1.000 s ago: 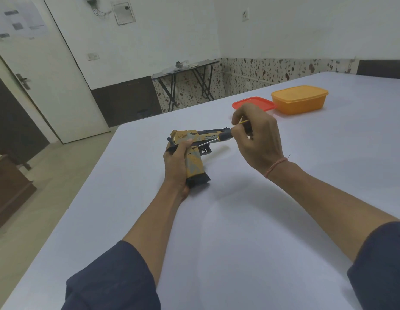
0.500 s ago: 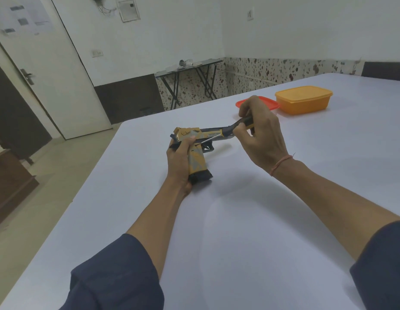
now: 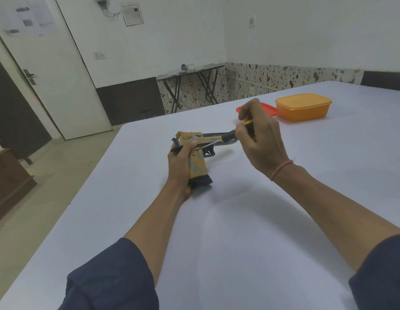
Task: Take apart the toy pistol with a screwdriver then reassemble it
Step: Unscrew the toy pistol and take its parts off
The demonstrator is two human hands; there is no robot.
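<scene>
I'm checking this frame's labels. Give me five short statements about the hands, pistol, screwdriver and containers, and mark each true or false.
1. The left hand holds the pistol by its grip. True.
2. The right hand holds a screwdriver. True.
3. The screwdriver tip points at the orange box. False: it points at the pistol's side, near the left thumb.
4. The pistol lies in separate halves on the table. False: it is in one piece, held.
5. The red lid covers the orange box. False: it lies beside it.
</scene>
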